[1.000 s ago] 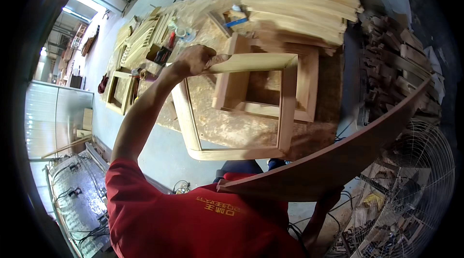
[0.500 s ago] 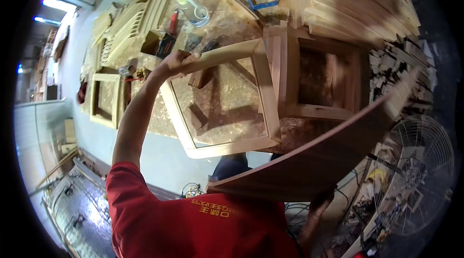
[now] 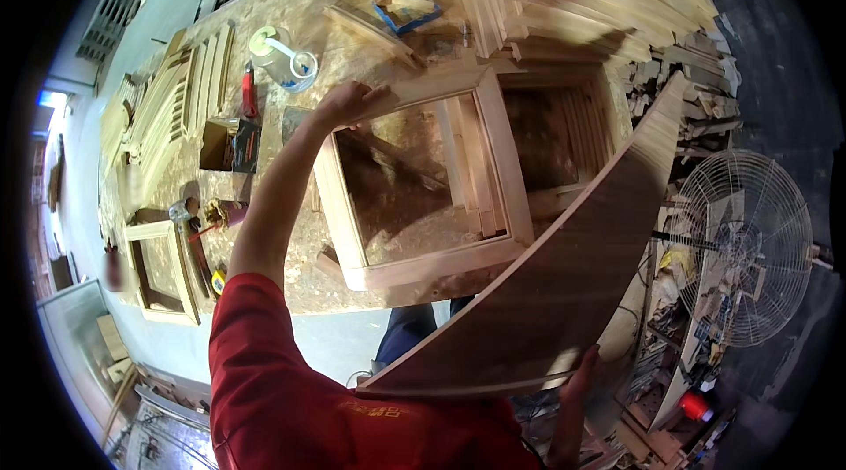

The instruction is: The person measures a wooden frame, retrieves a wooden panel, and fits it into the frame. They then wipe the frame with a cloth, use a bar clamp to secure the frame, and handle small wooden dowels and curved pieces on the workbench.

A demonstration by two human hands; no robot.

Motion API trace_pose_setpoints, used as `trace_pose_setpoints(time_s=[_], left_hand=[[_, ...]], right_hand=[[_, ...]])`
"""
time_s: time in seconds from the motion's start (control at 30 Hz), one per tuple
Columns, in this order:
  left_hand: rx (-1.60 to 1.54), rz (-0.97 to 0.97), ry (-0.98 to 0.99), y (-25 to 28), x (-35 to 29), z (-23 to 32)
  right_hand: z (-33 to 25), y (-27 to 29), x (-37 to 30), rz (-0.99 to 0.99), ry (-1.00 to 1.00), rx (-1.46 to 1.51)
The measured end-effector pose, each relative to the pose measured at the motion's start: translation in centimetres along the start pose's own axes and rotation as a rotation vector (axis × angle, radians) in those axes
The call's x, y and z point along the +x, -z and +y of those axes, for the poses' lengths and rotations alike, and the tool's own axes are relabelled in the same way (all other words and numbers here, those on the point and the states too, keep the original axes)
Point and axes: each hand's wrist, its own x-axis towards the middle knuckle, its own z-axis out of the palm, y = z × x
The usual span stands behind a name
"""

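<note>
My left hand (image 3: 352, 104) grips the far left corner of a pale wooden frame (image 3: 432, 263), fingers closed over its top rail. Held at a slant above the workbench, the frame has a rectangular opening through which strips and bench top show. My right hand (image 3: 577, 375), low at the right, holds the near edge of a broad brown wooden panel (image 3: 546, 294); some of its fingers are hidden behind the board. The panel leans across my front and covers the frame's near right corner in this view. Right of the held frame lies another wooden frame (image 3: 617, 100), partly hidden by the panel.
Stacked wood strips (image 3: 582, 3) fill the bench's far right. A blue tray (image 3: 405, 16), a clear tub (image 3: 291, 60), a red-handled tool (image 3: 248, 91) and an open box (image 3: 231, 146) sit farther left. A smaller frame (image 3: 163, 272) lies at the left edge. A fan (image 3: 745, 245) stands right.
The held frame has shifted right over the bench, toward the other frame; a wood block once seen through its opening now shows at its left. The panel is tilted more steeply. My view has turned.
</note>
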Motion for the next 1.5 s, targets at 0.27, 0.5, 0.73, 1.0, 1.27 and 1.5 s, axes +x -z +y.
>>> trace_pose_setpoints(time_s=[0.27, 0.5, 0.73, 1.0, 1.27, 1.5], left_hand=[[-0.070, 0.438, -0.262, -1.2, -9.2, 3.3], [-0.463, 0.181, 0.269, -10.9, -32.0, 0.1], [-0.523, 0.397, 0.408, -14.0, -30.5, -1.3], [-0.175, 0.596, 0.287, -14.5, -20.7, 2.2], [0.300, 0.705, 0.184, -14.5, -21.4, 4.1], [0.528, 0.134, -0.306, -18.8, -30.4, 8.9]], right_hand=[[-6.3, -9.2, -0.4, 0.018, -0.083, -0.202], [-7.0, -20.1, -3.6, -0.479, 0.141, -0.268], [-5.0, -19.5, -2.1, -0.675, -0.006, -0.085], [-7.0, -21.1, 3.6, -0.611, 0.129, 0.144], [-6.9, -21.6, 4.6, -0.564, 0.131, 0.176], [-6.6, -21.9, 4.7, -0.483, 0.111, 0.123]])
